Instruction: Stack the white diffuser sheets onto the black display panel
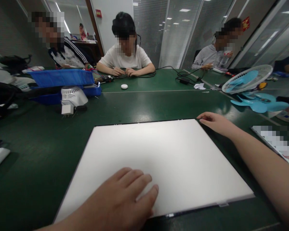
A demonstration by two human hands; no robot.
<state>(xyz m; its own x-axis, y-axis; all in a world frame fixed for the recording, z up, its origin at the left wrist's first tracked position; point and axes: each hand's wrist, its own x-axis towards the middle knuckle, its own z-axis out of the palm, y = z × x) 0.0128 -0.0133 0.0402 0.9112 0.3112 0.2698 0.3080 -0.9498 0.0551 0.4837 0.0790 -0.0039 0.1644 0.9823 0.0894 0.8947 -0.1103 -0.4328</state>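
A large white flat panel [173, 154] with a thin dark edge lies on the green table in front of me. Over its near left part is my left hand [128, 191], palm down, its fingers loosely bent and thumb apart; whether it touches the surface I cannot tell. My right hand [214, 122] is at the panel's far right corner, fingertips beside the edge and a gap between thumb and fingers. Small clear tabs show along the panel's near edge.
Blue bins [62, 78] and a white vented housing [73, 96] stand at the back left. Turquoise fan blades [261, 102] and a white fan grille [248, 78] lie at the right. A small white round object [124, 86] is beyond the panel. Several people sit around the table.
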